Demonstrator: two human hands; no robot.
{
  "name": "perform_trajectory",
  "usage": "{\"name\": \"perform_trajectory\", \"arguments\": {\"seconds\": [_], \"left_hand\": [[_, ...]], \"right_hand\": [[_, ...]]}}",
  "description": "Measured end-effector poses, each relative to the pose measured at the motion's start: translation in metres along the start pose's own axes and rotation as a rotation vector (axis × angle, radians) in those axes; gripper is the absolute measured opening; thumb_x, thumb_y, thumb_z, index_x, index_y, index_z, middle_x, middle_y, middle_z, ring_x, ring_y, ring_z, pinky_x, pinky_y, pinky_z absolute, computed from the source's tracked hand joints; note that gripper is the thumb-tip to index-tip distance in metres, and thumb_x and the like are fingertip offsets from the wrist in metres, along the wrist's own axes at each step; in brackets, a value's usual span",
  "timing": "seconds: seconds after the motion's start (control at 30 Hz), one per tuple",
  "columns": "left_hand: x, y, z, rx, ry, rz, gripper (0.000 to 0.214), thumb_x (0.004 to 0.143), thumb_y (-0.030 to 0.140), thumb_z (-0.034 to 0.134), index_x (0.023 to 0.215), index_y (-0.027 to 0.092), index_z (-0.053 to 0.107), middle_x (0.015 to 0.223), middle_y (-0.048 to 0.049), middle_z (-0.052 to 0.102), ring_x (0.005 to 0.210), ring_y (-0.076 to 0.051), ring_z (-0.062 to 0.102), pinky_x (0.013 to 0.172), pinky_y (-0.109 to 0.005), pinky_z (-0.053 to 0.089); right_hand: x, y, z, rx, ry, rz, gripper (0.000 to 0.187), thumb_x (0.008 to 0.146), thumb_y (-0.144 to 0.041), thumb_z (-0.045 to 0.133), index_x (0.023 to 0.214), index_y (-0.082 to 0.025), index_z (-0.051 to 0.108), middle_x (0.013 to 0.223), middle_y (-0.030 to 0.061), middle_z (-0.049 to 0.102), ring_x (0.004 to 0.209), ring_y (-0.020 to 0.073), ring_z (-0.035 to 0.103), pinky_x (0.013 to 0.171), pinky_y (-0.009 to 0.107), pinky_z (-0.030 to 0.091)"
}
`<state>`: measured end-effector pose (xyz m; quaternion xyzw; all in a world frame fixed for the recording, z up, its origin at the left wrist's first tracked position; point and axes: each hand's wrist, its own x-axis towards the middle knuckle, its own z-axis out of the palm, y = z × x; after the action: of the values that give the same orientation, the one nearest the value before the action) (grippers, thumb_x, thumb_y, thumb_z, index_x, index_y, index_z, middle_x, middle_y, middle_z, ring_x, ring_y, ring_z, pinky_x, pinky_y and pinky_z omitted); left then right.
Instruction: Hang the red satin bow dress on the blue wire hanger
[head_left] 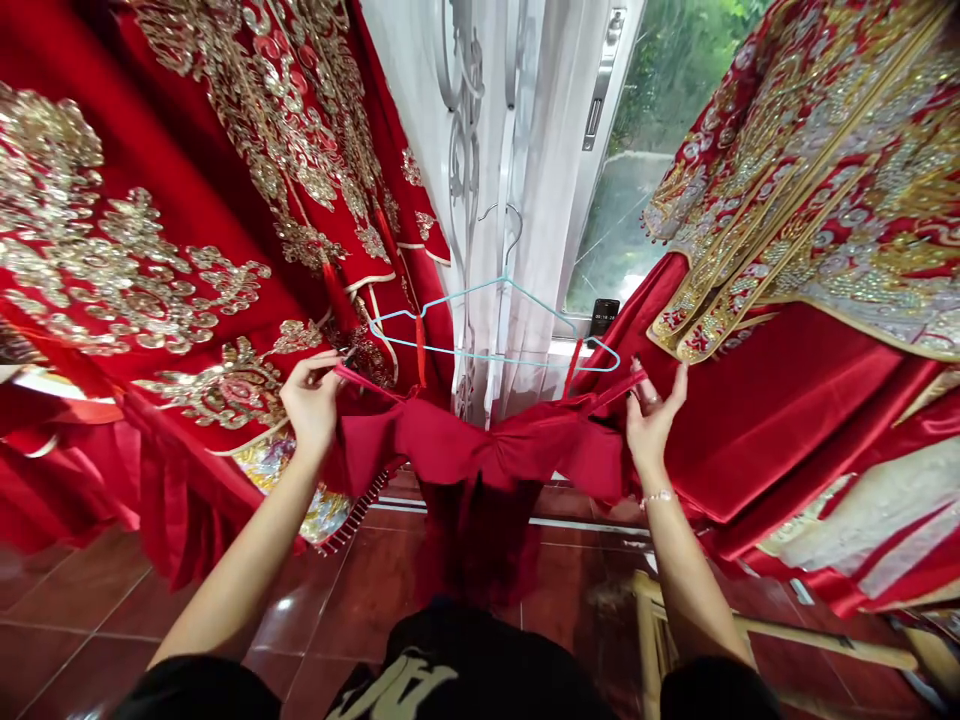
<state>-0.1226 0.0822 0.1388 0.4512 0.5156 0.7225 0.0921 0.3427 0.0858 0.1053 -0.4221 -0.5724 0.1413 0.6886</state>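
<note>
Below the wire hanger (505, 281), the red off-shoulder dress (457, 445) seemed soft, light, best held by its straps (369, 384), which left hand (311, 402) and right hand (649, 428) pinched in closed grip.

Smooth, matt cloth on the dress (491, 455) below that slick, plastic-looking hanger (507, 279); thin-looking curtain (546, 200) behind it; left of the hanger, the gown (217, 300) glitters, rough with sequins (161, 270); right of it, a glossy, satiny skirt (772, 420)!

Narrow gap before white curtain (553, 120), blue hanger (506, 279) across it, embroidered gown (202, 210) left, beaded jacket (817, 180) right
</note>
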Motion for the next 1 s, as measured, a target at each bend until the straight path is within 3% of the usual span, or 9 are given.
{"name": "perform_trajectory", "arguments": {"seconds": [0.07,0.17,0.27,0.37,0.5,0.63,0.77,0.9,1.0], "left_hand": [[0.018,0.001,0.008,-0.021,-0.006,-0.017,0.013,0.073,0.023,0.069,0.084,0.019,0.063,0.109,-0.0073,0.072,0.103,-0.02,0.069,0.09,-0.035,0.058],[0.045,0.005,0.024,-0.031,-0.089,0.049,0.011,0.073,0.021,0.069,0.082,0.018,0.063,0.111,-0.0088,0.071,0.107,-0.02,0.068,0.095,-0.034,0.056],[0.067,0.011,0.044,-0.05,-0.257,0.028,0.01,0.073,0.022,0.07,0.08,0.018,0.064,0.106,-0.0081,0.073,0.101,-0.02,0.069,0.09,-0.034,0.057],[0.08,0.02,0.065,-0.113,-0.489,-0.007,0.013,0.071,0.026,0.072,0.078,0.018,0.063,0.095,-0.0072,0.075,0.088,-0.02,0.071,0.081,-0.034,0.059],[0.085,0.035,0.082,-0.123,-0.75,0.022,0.019,0.069,0.031,0.074,0.075,0.016,0.064,0.087,-0.0074,0.075,0.077,-0.019,0.071,0.073,-0.034,0.06],[0.085,0.039,0.085,-0.151,-0.785,0.04,0.024,0.069,0.032,0.073,0.081,0.017,0.06,0.082,-0.0047,0.073,0.071,-0.017,0.07,0.064,-0.029,0.058],[0.089,0.034,0.085,-0.059,-0.882,0.036,0.024,0.074,0.036,0.068,0.081,0.02,0.051,0.07,-0.0002,0.066,0.056,-0.015,0.064,0.049,-0.024,0.048],[0.101,0.034,0.083,0.156,-1.102,0.176,0.017,0.078,0.034,0.065,0.082,0.018,0.059,0.078,-0.0026,0.067,0.071,-0.019,0.068,0.07,-0.033,0.056],[0.096,0.037,0.067,0.274,-1.08,0.356,0.034,0.074,0.024,0.069,0.107,0.018,0.065,0.11,-0.0089,0.068,0.106,-0.025,0.066,0.1,-0.04,0.052]], "right_hand": [[0.019,-0.002,-0.001,-0.056,-0.043,-0.072,0.103,0.084,-0.037,0.067,0.16,-0.029,-0.002,0.16,0.0167,0.038,0.142,0.0284,0.049,0.119,0.051,0.038],[0.048,-0.002,0.0,-0.029,-0.171,-0.1,0.115,0.08,-0.036,0.073,0.161,-0.028,-0.009,0.15,0.0162,0.052,0.136,0.027,0.056,0.116,0.051,0.042],[0.073,-0.002,0.003,-0.037,-0.286,-0.115,0.117,0.078,-0.037,0.077,0.162,-0.03,-0.004,0.143,0.0136,0.059,0.128,0.0256,0.062,0.114,0.05,0.044],[0.089,-0.005,0.01,-0.102,-0.335,-0.152,0.116,0.073,-0.038,0.082,0.162,-0.033,0.007,0.132,0.0095,0.066,0.122,0.0252,0.066,0.117,0.051,0.038],[0.096,-0.014,0.022,-0.106,-0.43,-0.19,0.117,0.069,-0.04,0.085,0.162,-0.032,0.015,0.111,0.0049,0.07,0.115,0.0235,0.067,0.115,0.046,0.041],[0.092,-0.021,0.03,-0.076,-0.515,-0.181,0.111,0.073,-0.038,0.081,0.162,-0.029,0.016,0.098,0.0022,0.069,0.099,0.0211,0.068,0.103,0.042,0.051],[0.084,-0.027,0.03,-0.225,-0.557,-0.18,0.084,0.076,-0.033,0.074,0.153,-0.027,0.041,0.11,0.006,0.068,0.095,0.0223,0.067,0.099,0.043,0.053],[0.074,-0.035,0.029,-0.416,-0.602,-0.173,0.068,0.08,-0.027,0.066,0.147,-0.026,0.05,0.12,0.0079,0.066,0.112,0.0272,0.063,0.108,0.047,0.047],[0.059,-0.037,0.027,-0.485,-0.594,-0.207,0.074,0.082,-0.026,0.063,0.152,-0.028,0.041,0.139,0.0099,0.057,0.133,0.032,0.05,0.117,0.054,0.035]]}}
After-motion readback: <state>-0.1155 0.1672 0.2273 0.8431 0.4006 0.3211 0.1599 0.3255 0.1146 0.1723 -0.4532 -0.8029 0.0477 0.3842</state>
